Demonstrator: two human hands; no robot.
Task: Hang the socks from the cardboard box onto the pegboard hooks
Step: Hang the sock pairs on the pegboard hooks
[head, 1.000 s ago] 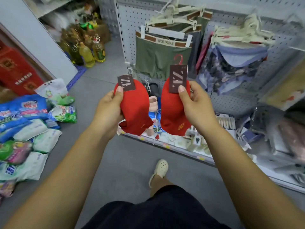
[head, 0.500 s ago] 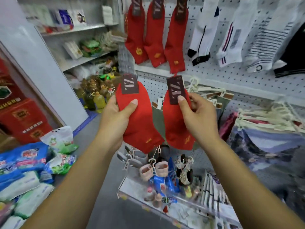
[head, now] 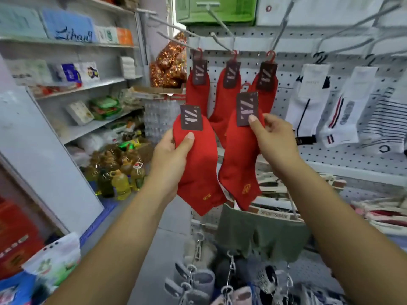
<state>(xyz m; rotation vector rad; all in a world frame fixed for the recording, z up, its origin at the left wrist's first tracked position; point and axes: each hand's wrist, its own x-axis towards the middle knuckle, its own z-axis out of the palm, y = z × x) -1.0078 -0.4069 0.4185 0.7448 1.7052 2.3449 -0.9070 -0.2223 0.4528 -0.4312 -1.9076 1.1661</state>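
Grip holds on both sides: our left hand (head: 174,150) clasps one red sock (head: 198,172), our right hand (head: 273,137) pinches a second sock (head: 240,164) at its tag (head: 246,108). Both now sit higher than a moment ago, just under the hooks (head: 221,41), before three hung socks (head: 222,111); hanging looks next.

1 head-worn view, facing forward, close to the pegboard (head: 330,155).

**Shop Goods Around the Display**

Cooking-oil bottles (head: 121,183) stood on the floor beside grey shelves (head: 88,85) stacked with packets. A glittery orange bag (head: 167,62) showed just past the shelf end. Olive-green underwear (head: 262,234) hung low, above metal clips (head: 229,289). Red cartons (head: 15,238) sat far left.
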